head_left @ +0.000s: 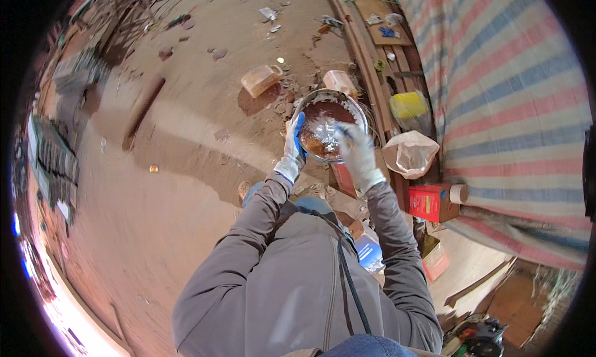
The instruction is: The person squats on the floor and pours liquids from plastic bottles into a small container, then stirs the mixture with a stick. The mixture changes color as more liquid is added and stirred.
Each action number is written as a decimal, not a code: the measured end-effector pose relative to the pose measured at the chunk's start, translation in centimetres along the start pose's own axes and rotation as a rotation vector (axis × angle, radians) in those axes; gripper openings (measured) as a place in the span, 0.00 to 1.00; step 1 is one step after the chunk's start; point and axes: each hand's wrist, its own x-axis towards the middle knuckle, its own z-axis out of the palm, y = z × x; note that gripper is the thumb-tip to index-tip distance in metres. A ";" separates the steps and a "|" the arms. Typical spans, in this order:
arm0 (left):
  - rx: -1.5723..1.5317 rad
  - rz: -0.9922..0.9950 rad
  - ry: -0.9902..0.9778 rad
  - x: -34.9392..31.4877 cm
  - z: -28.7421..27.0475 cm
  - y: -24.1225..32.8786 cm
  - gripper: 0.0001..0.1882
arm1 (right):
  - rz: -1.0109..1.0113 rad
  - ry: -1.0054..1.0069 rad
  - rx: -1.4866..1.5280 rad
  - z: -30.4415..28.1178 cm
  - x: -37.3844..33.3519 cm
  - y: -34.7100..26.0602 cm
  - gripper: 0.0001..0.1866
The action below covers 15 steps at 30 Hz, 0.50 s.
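My left hand (295, 138), in a white work glove with a blue palm, grips the left rim of a round metal bowl (362, 118). The bowl is tilted a little and holds a reddish-brown mass with a patch of white, shiny material (323, 129) in its middle. Over the bowl's right side is my right hand (356, 147), gloved alike. Its fingers are curled toward the white patch and blurred; whatever they hold I cannot make out.
Right of the bowl stand an open white sack (411, 155), a yellow-topped container (408, 105) and a red box (428, 203) beside wooden planks (366, 59). A striped tarp (509, 109) hangs at the right. Plastic jugs (261, 80) and rubble lie on the dirt floor ahead.
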 end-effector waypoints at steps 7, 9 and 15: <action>-0.168 0.143 0.025 -0.6 -8.9 13.5 0.29 | -0.169 -0.292 -0.272 7.6 3.2 -6.3 0.08; -0.171 0.227 0.012 -0.6 -9.6 16.8 0.28 | -0.337 -0.157 -0.077 13.7 6.5 -7.5 0.08; -0.120 0.309 0.052 1.2 -13.4 26.5 0.27 | -0.300 -0.355 -0.023 24.1 11.4 -16.5 0.10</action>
